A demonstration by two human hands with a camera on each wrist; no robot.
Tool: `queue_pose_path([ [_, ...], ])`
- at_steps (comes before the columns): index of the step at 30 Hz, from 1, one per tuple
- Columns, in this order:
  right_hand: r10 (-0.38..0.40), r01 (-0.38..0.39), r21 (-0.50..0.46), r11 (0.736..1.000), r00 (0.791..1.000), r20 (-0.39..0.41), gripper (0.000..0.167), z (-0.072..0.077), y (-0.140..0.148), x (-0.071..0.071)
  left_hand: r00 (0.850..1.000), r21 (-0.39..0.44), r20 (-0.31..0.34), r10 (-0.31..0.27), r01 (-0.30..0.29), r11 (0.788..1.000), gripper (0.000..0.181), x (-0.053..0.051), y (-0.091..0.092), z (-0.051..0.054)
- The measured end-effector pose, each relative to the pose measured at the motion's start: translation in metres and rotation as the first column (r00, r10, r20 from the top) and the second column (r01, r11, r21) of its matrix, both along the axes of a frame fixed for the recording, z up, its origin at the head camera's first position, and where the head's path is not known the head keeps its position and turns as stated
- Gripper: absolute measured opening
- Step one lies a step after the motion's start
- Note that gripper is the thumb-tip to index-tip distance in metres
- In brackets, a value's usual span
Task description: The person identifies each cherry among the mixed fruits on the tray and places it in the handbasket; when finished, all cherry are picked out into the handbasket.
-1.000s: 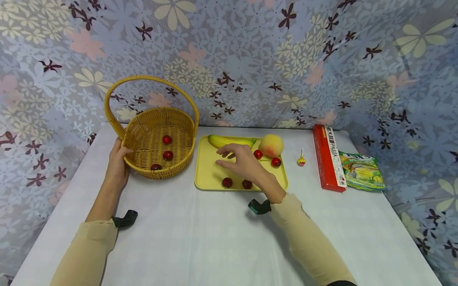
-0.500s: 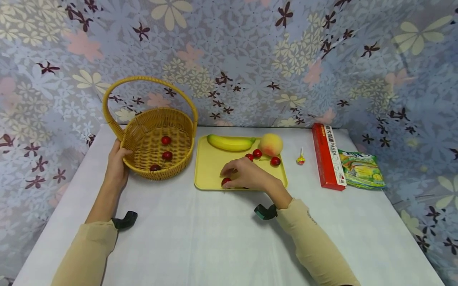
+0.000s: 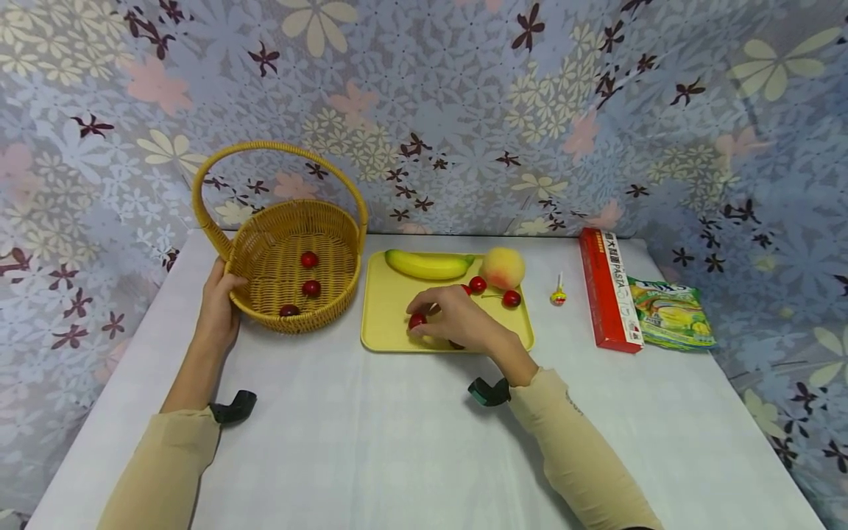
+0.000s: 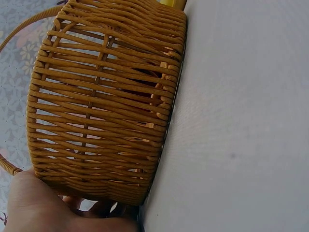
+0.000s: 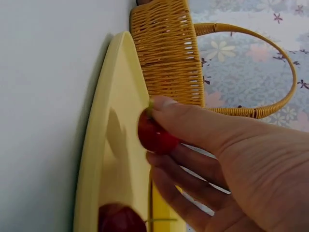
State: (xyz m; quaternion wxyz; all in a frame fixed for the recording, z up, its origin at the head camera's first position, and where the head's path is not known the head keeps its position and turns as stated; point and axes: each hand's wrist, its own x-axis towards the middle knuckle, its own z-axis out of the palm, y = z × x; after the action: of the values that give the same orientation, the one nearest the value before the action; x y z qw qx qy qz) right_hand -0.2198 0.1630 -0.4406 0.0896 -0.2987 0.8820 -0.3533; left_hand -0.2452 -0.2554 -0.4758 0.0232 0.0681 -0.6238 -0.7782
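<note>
My right hand [image 3: 453,318] pinches a dark red cherry [image 5: 157,133] between thumb and fingers, just above the yellow tray [image 3: 384,340]. Another cherry [image 5: 120,220] lies on the tray close under the hand, mostly covered in the head view. At the left, my left hand [image 3: 217,305] grips the near left rim of a wicker basket [image 3: 265,228], thumb over the edge. Inside the basket lie several things of one kind: cherries [image 3: 311,288], spread on its woven floor. The left wrist view shows the basket's side wall [image 4: 96,111] standing on the table.
On the tray's far side lie a banana [image 3: 427,265], a peach [image 3: 503,268] and more cherries [image 3: 511,298]. Right of it are a lollipop [image 3: 559,294], a red pasta box [image 3: 609,294] and a green packet [image 3: 670,315]. A flowered cloth [image 3: 464,110] hangs behind the table.
My right hand came down to the tray's near side, took hold of a cherry there and raised it slightly. The left hand and the basket stay in place.
</note>
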Motion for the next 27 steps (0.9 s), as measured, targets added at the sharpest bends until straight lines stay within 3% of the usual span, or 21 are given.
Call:
queue_pose_path([
  [5,-0.032,0.026,-0.088,0.996,0.997,-0.072,0.031,0.005,-0.012,-0.004,1.0,0.004,0.0,-0.002,0.002,1.0,0.074,0.0,0.0,0.0],
  [13,-0.086,0.049,-0.221,0.974,0.983,-0.162,0.03,0.025,-0.049,-0.011,1.0,-0.014,0.01,-0.004,0.004,1.0,0.073,0.0,0.0,0.001],
  [20,-0.041,-0.005,-0.252,0.968,0.983,-0.178,0.028,0.036,-0.084,-0.018,1.0,0.004,0.002,-0.01,0.01,1.0,0.073,-0.001,0.0,0.002],
  [27,-0.037,-0.007,-0.233,0.972,0.983,-0.181,0.03,0.039,-0.115,-0.025,1.0,0.017,0.01,-0.013,0.012,1.0,0.073,-0.001,0.0,0.001],
])
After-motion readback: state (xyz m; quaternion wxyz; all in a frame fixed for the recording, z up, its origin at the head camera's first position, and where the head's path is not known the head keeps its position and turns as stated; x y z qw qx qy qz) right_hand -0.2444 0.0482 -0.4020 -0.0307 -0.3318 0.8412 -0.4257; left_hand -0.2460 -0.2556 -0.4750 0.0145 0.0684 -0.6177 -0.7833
